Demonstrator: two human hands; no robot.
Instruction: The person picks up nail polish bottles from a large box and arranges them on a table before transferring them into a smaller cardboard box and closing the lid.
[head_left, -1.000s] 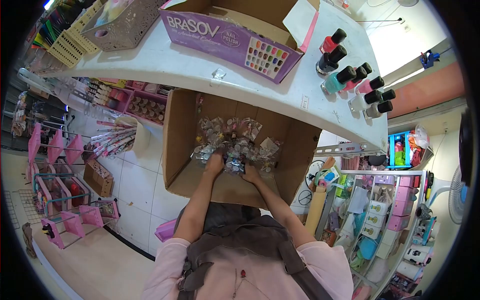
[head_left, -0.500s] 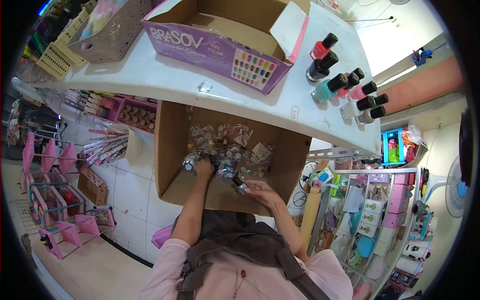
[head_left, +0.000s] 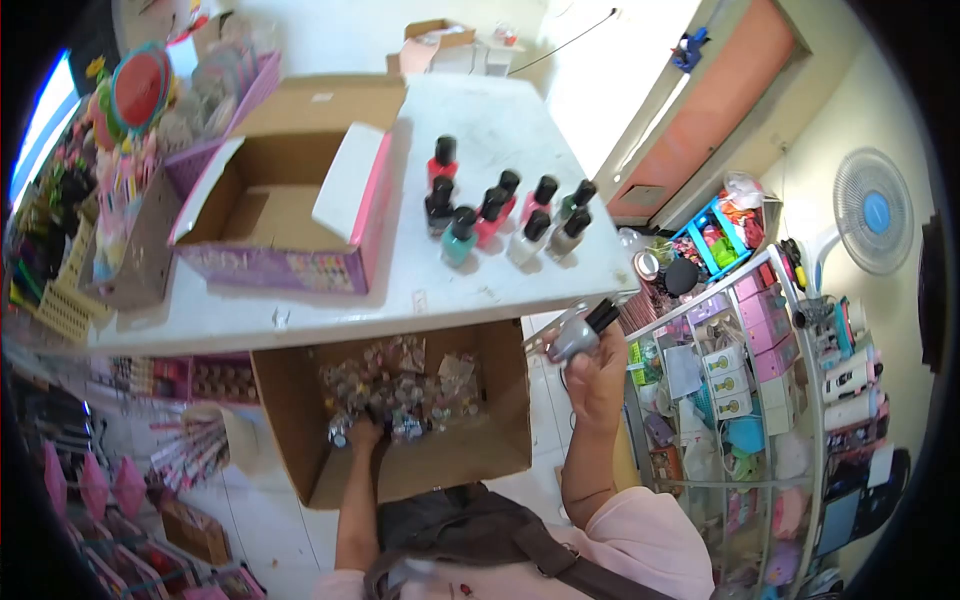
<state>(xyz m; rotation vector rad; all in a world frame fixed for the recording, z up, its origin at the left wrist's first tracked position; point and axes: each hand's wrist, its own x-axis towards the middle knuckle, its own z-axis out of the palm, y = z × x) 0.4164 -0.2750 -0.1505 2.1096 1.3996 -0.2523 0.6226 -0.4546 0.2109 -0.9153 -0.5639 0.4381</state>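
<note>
My right hand (head_left: 597, 380) is raised beside the table's right front corner, its fingers closed around a silver-grey nail polish bottle (head_left: 573, 340) with a black cap, blurred by motion. Down inside the open cardboard box (head_left: 455, 470), my left hand (head_left: 363, 436) reaches into a pile of small clear-wrapped items (head_left: 405, 385); its fingers are hidden among them. On the white table (head_left: 500, 110) stand several nail polish bottles, including a red one (head_left: 441, 165), a teal one (head_left: 459, 240) and a white one (head_left: 529, 240).
An open purple display carton (head_left: 280, 265) lies on the table left of the bottles. Further left are a grey basket (head_left: 140, 250) and plush items. A glass shelf (head_left: 650, 483) of goods stands at the right, with a fan (head_left: 873, 212) above.
My right hand has lifted the nail polish bottle out of the box, up and right to the table corner. My left hand stays in the box. The view has turned right.
</note>
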